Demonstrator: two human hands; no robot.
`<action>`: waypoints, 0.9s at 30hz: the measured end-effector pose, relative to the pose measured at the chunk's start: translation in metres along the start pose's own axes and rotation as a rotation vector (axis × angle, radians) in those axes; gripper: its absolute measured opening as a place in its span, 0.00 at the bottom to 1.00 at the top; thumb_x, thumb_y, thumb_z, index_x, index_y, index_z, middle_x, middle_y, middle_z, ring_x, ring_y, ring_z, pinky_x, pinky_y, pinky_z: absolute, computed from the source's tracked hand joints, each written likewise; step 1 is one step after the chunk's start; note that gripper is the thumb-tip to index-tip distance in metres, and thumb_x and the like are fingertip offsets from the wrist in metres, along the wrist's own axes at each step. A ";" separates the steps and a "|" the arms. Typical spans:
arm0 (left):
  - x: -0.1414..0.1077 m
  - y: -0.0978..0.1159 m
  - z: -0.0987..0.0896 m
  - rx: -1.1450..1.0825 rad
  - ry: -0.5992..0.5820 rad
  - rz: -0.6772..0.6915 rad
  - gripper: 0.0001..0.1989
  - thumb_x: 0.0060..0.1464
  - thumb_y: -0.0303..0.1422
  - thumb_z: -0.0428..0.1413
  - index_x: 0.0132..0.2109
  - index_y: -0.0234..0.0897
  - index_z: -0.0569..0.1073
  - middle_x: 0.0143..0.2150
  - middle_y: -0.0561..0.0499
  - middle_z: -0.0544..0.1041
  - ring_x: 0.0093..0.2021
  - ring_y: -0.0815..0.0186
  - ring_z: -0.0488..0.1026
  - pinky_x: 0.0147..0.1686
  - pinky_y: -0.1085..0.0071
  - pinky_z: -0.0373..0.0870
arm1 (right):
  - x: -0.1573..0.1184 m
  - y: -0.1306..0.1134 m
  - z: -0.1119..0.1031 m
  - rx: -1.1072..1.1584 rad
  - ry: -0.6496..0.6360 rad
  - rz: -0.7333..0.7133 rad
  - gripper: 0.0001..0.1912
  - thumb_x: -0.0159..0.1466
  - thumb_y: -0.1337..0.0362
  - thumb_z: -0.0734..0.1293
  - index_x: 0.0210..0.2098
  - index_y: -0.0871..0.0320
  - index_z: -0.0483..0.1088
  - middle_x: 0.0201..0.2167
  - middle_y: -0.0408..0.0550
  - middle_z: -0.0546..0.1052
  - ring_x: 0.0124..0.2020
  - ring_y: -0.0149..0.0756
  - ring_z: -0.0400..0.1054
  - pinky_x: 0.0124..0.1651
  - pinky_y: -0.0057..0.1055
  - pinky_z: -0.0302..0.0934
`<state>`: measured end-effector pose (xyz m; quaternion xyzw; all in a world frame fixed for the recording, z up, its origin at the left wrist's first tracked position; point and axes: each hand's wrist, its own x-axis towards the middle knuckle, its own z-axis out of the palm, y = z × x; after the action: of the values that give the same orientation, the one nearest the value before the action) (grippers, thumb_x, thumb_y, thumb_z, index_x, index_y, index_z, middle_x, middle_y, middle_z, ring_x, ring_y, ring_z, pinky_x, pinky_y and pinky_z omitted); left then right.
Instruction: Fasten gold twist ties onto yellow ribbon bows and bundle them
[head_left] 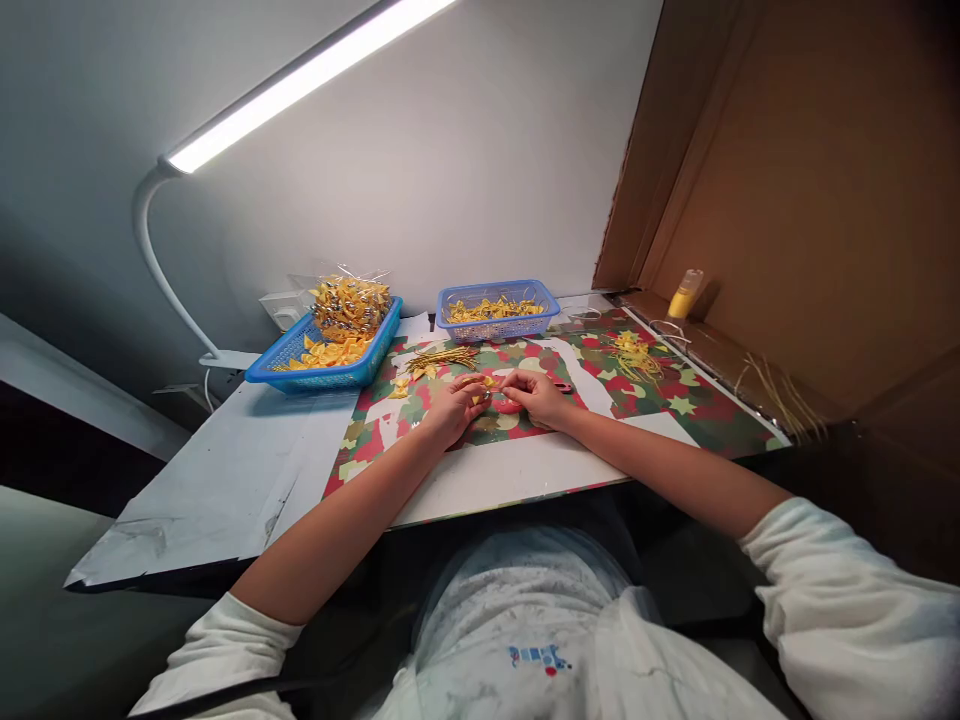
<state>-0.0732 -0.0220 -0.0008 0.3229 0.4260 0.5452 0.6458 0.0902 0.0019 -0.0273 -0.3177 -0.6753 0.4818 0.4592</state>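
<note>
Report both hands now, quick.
Left hand: closed, holding a small yellow piece, its exact shape and material unclear.
Right hand: closed in a pinch beside it; anything held is too small to tell.

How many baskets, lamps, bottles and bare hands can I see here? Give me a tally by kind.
Baskets: 2 (blue basket, lavender basket)
Lamps: 1 (lamp)
Bottles: 1 (bottle)
Hands: 2 (left hand, right hand)
Total: 6

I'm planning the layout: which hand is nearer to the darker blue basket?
Left. The left hand is to the right of the darker blue basket; the right hand is farther right.
</note>
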 end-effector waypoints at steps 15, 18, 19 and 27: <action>0.000 -0.002 0.001 -0.012 -0.042 0.020 0.18 0.32 0.23 0.66 0.32 0.36 0.68 0.24 0.57 0.73 0.26 0.72 0.73 0.31 0.74 0.72 | 0.002 -0.002 -0.002 0.053 -0.023 0.026 0.17 0.52 0.51 0.70 0.29 0.59 0.68 0.24 0.41 0.68 0.27 0.28 0.60 0.32 0.29 0.57; 0.001 -0.003 0.000 -0.005 -0.065 0.040 0.18 0.32 0.24 0.66 0.32 0.36 0.67 0.25 0.56 0.73 0.26 0.72 0.72 0.32 0.73 0.72 | 0.003 -0.002 -0.003 0.041 -0.024 0.008 0.18 0.52 0.49 0.70 0.29 0.58 0.68 0.25 0.41 0.68 0.28 0.29 0.61 0.32 0.29 0.58; 0.001 -0.003 0.000 0.000 -0.075 0.053 0.18 0.32 0.25 0.66 0.31 0.36 0.67 0.25 0.56 0.73 0.26 0.72 0.72 0.33 0.73 0.72 | 0.003 -0.002 -0.003 0.033 -0.019 0.002 0.19 0.52 0.48 0.70 0.29 0.58 0.67 0.25 0.41 0.69 0.28 0.30 0.61 0.32 0.29 0.58; -0.006 -0.001 0.003 0.057 -0.168 0.198 0.21 0.29 0.29 0.70 0.29 0.37 0.66 0.26 0.57 0.73 0.30 0.70 0.73 0.38 0.71 0.71 | -0.011 -0.011 -0.002 -0.211 0.113 -0.200 0.14 0.61 0.51 0.64 0.30 0.56 0.68 0.25 0.43 0.68 0.26 0.30 0.58 0.31 0.30 0.54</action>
<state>-0.0709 -0.0274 0.0008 0.4260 0.3517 0.5649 0.6129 0.0964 -0.0109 -0.0199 -0.3218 -0.7235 0.3415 0.5063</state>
